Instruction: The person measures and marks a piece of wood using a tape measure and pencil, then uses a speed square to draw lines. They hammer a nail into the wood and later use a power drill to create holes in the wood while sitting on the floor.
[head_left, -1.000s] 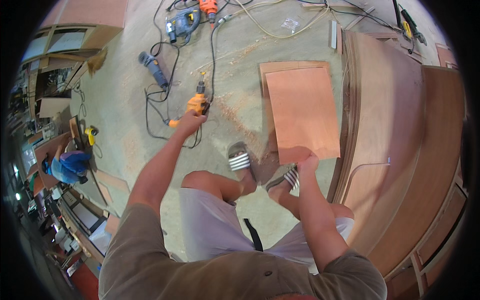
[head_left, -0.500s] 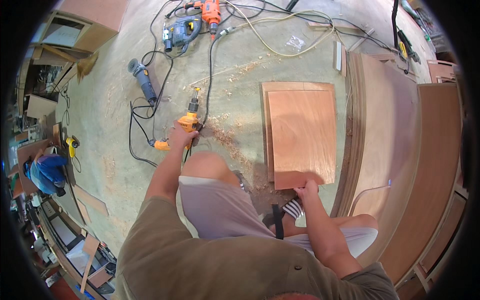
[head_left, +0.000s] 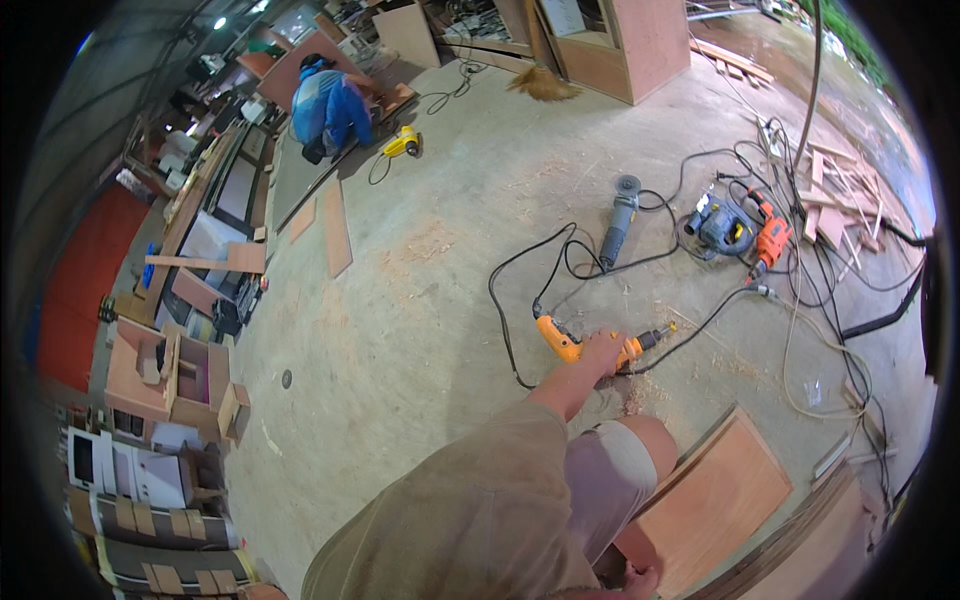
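My left hand (head_left: 602, 354) is closed over the body of a yellow-orange power drill (head_left: 562, 341), which lies on the concrete floor with a yellow-tipped bit in its black chuck. At the lower edge, my right hand (head_left: 641, 581) pinches the near edge of a thin reddish plywood panel (head_left: 722, 500). This panel rests on another sheet, whose border shows along one side. Wood shavings (head_left: 640, 388) lie scattered around the drill.
Beyond the drill lie a grey angle grinder (head_left: 620, 222), a blue-grey jigsaw (head_left: 722, 228) and an orange-red drill (head_left: 771, 243), with tangled cables. A person in blue (head_left: 330, 108) crouches at the far left near a yellow tool (head_left: 403, 142). Scrap wood (head_left: 845, 195) is piled far right.
My view has swung to the left, bringing the crouching person and more of the workshop into sight. My left hand remains on the drill and my right at the panel edge.
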